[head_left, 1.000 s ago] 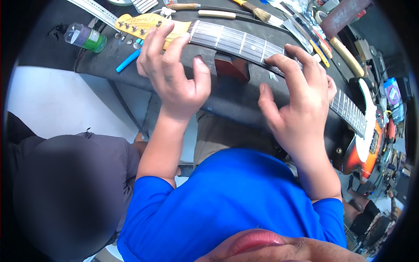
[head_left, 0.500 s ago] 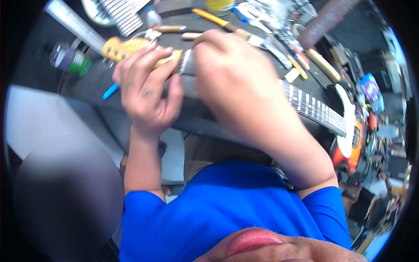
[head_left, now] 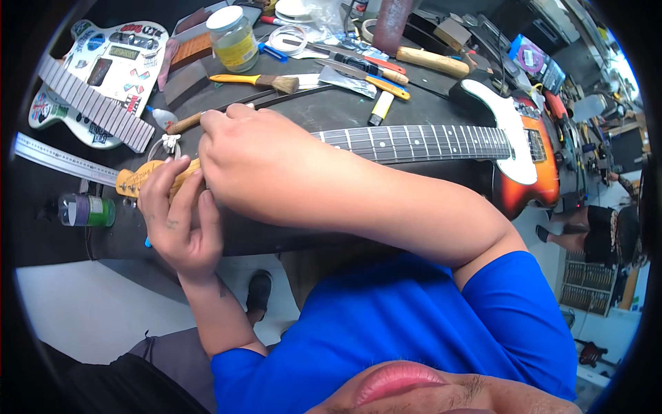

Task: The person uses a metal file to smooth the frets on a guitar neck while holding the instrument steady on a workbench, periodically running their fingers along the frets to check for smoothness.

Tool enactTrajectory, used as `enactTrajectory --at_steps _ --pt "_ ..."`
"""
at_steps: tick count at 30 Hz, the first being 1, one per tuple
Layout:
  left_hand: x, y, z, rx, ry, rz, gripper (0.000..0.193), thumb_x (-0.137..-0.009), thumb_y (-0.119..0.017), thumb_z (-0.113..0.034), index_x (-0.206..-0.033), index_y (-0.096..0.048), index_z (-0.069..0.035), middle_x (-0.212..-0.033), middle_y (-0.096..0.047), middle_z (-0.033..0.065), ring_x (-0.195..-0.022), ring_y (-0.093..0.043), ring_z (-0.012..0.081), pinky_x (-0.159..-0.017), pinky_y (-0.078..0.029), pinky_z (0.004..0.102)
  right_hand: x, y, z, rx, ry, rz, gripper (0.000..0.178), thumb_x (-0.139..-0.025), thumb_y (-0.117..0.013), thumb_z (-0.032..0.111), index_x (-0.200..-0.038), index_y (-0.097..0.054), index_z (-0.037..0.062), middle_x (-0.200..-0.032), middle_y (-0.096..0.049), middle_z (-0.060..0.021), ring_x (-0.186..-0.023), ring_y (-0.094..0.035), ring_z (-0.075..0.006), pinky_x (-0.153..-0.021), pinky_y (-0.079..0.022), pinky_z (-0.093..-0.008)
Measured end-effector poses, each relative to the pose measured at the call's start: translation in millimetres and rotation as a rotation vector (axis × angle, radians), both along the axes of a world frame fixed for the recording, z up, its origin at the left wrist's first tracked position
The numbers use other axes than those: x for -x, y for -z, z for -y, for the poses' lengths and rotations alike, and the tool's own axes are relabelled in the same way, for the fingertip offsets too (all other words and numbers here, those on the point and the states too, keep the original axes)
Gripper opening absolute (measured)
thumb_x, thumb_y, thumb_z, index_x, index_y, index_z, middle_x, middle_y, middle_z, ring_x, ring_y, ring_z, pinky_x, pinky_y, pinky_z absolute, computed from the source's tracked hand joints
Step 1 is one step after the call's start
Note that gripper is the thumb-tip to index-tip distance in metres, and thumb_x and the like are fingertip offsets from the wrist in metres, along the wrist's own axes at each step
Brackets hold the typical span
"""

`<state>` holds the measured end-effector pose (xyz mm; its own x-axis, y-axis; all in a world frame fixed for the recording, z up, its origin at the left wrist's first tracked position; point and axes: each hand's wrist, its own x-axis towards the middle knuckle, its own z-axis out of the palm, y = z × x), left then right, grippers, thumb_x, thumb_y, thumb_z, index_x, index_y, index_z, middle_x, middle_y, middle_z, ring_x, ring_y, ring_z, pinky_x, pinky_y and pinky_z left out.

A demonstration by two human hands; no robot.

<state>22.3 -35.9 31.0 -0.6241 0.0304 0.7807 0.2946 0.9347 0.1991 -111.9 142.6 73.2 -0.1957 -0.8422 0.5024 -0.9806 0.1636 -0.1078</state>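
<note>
An electric guitar (head_left: pixel 420 142) lies across the dark workbench, its sunburst body at the right and its light wooden headstock (head_left: pixel 135 178) at the left. My left hand (head_left: pixel 181 224) is at the headstock, its bent fingers over the wood and its thumb pointing up beside my other hand. Curled over the neck's headstock end is my right hand (head_left: pixel 258 164). Its fingertips are hidden behind the knuckles, so whatever it may hold does not show. The right forearm passes in front of part of the fretboard.
Beyond the neck lie a paintbrush (head_left: pixel 255 81), a yellow-handled knife (head_left: pixel 386 87) and a wooden handle (head_left: pixel 433 62). A glass jar (head_left: pixel 233 43) stands behind them. Far left are a stickered white guitar body (head_left: pixel 103 65), a metal ruler (head_left: pixel 65 160) and a purple-green bottle (head_left: pixel 86 210).
The view has shifted and is sharper. My right hand has moved left along the neck, close against my left hand, covering the end of the fretboard that showed between them.
</note>
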Motion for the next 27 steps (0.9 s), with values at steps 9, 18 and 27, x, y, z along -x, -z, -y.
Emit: enactTrajectory --at_steps 9,18,27 --pt "5.7 39.0 -6.2 0.103 -0.151 -0.185 0.034 -0.101 -0.08 -0.016 -0.132 -0.082 -0.002 -0.135 -0.081 0.0185 -0.127 -0.073 0.0422 -0.117 -0.05 0.055 -3.9 -6.5 0.6 -0.068 0.025 0.034 0.024 -0.088 -0.081 0.02 -0.099 -0.083 -0.002 -0.099 -0.078 -0.0179 -0.103 -0.073 -0.0347 -0.091 -0.061 -0.043" --pt "6.3 48.5 -4.9 0.12 -0.13 -0.226 0.039 -0.102 -0.08 -0.016 -0.138 -0.078 0.0 -0.14 -0.079 0.0204 -0.131 -0.072 0.0442 -0.118 -0.05 0.0573 -2.6 -1.8 4.3 -0.043 0.066 0.086 0.021 -0.089 -0.081 0.022 -0.094 -0.086 0.0025 -0.096 -0.081 -0.0138 -0.102 -0.075 -0.0303 -0.092 -0.06 -0.0422" --pt "11.6 47.6 -9.2 0.107 -0.179 -0.228 0.037 -0.104 -0.081 -0.02 -0.136 -0.078 0.0 -0.143 -0.078 0.0222 -0.134 -0.07 0.0464 -0.118 -0.051 0.0577 -2.6 -9.5 5.6 -0.077 0.043 0.134 0.025 -0.09 -0.082 0.025 -0.102 -0.087 0.0036 -0.11 -0.08 -0.0187 -0.105 -0.076 -0.0369 -0.09 -0.065 -0.0439"
